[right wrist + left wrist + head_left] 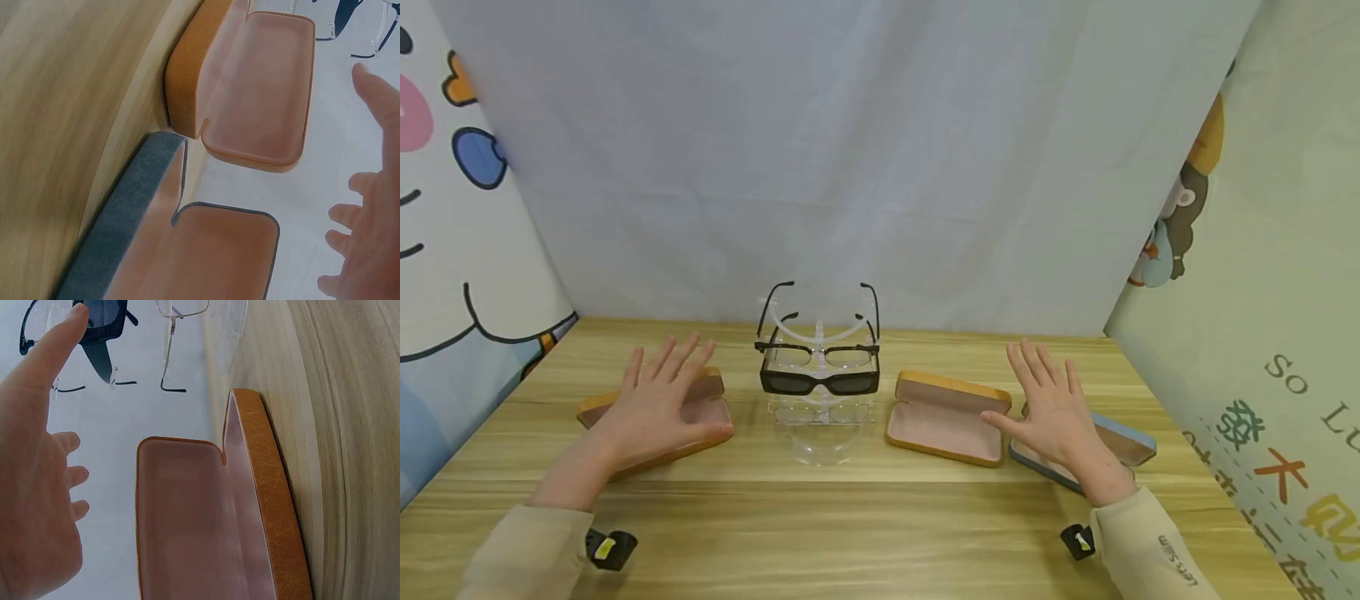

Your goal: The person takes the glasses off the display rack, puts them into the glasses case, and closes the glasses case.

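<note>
My left hand [658, 408] is held with fingers spread above an open orange-brown glasses case [265, 487], partly covering it in the head view. Above an open blue-grey glasses case [1126, 440], my right hand [1052, 410] is likewise spread and holds nothing. Another open orange-brown case [943, 427] lies just left of that hand, its pink lining showing. Between the hands stands a clear display stand [820, 457]. It carries dark-topped eyeglasses [817, 350] at the top, black sunglasses [786, 383] in the middle and thin-rimmed eyeglasses [170, 337] at the bottom.
The wood-grain table [820, 533] runs back to a pale hanging cloth [850, 167]. Cartoon-printed cloths stand at the left [475, 250] and right [1240, 333] sides. Each wrist bears a small black camera mount.
</note>
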`<state>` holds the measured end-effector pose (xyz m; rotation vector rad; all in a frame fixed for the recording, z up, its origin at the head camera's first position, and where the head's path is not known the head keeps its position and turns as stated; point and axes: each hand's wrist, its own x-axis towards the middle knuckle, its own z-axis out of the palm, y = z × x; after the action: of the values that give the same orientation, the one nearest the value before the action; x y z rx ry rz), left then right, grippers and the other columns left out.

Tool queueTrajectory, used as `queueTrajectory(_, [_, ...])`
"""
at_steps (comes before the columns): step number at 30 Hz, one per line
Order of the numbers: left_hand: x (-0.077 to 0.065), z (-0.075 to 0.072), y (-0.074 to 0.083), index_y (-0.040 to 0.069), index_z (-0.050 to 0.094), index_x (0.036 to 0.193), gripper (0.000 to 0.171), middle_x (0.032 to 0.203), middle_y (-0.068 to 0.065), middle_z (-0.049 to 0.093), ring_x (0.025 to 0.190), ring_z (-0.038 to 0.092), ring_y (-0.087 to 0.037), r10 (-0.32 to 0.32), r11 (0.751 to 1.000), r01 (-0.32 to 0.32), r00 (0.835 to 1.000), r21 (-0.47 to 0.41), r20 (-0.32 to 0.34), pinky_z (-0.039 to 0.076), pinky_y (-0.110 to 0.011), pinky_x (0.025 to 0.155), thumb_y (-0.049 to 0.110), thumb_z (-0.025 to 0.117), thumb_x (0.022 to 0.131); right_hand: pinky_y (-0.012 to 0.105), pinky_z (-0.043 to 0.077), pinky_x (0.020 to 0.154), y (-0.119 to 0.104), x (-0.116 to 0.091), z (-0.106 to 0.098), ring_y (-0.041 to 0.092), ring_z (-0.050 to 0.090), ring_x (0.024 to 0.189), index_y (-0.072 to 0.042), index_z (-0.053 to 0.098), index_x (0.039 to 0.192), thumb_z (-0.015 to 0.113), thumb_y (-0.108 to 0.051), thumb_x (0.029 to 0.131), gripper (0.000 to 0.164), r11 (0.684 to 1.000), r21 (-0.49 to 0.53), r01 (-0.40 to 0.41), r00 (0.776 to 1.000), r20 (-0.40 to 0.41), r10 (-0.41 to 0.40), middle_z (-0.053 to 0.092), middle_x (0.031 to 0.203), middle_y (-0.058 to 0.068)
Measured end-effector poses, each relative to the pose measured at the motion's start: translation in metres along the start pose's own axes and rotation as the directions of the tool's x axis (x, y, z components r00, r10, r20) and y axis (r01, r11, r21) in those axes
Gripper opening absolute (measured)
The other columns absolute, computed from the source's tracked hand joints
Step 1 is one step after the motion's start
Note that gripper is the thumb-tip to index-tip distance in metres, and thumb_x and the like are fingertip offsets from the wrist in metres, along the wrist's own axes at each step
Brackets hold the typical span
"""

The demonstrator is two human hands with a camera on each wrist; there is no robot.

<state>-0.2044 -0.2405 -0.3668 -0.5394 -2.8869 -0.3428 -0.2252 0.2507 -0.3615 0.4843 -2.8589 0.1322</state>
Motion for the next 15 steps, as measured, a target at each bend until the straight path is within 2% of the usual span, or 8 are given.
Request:
queueTrajectory(8, [0.000, -0.002, 0.002, 0.020, 0.003, 0.148, 0.102, 0.154, -0.008, -0.002, 0.139, -0.006, -0.033, -0.003, 1.000, 0.003, 1.000, 0.001, -0.004, -0.015, -0.057, 0.106, 0.070, 0.053, 0.074, 0.058, 0.001, 0.108, -0.001, 0.000, -0.003, 0.034, 0.011, 0.138, -0.014, 0.011, 0.148, 0.050, -0.067, 0.079, 0.095, 1.000, 0.009, 0.003, 1.000, -0.007, -0.003, 0.012, 0.152, 0.013])
queueTrajectory(15, [-0.003, -0.006, 0.003, 0.018, 0.005, 0.148, 0.103, 0.153, -0.014, 0.003, 0.138, -0.002, -0.037, -0.006, 1.000, 0.006, 1.000, -0.017, -0.019, -0.013, -0.058, 0.105, 0.068, 0.056, 0.074, 0.057, 0.003, 0.109, -0.011, 0.004, -0.008, 0.034, 0.016, 0.137, -0.011, 0.017, 0.146, 0.051, -0.064, 0.080, 0.091, 0.999, 0.046, 0.025, 0.999, -0.035, -0.023, 0.017, 0.151, 0.014])
